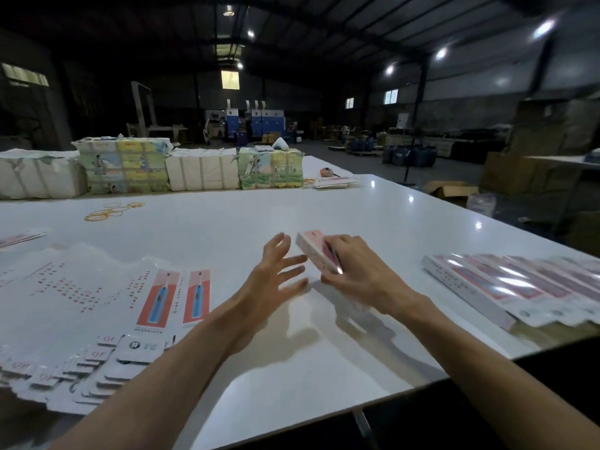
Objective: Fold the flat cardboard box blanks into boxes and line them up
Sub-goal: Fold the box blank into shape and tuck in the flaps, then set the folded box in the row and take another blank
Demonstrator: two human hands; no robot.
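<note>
My right hand [354, 271] grips a folded pink-and-white box [313, 248] a little above the white table [227, 222], near its middle. Beside the box, my left hand [276, 274] hovers with its fingers spread and straight, holding nothing. A fanned spread of flat box blanks [97, 306] printed with a blue toothbrush lies on the table at the left. Several folded boxes [513, 287] lie side by side in a row at the right, close to the table's edge.
Wrapped bundles of printed paper [123, 167] stand in a line along the far side. Yellow rubber bands [110, 211] lie in front of them. A few loose blanks [334, 182] lie far right. The table's right edge [487, 358] runs diagonally; brown cartons [451, 190] sit beyond.
</note>
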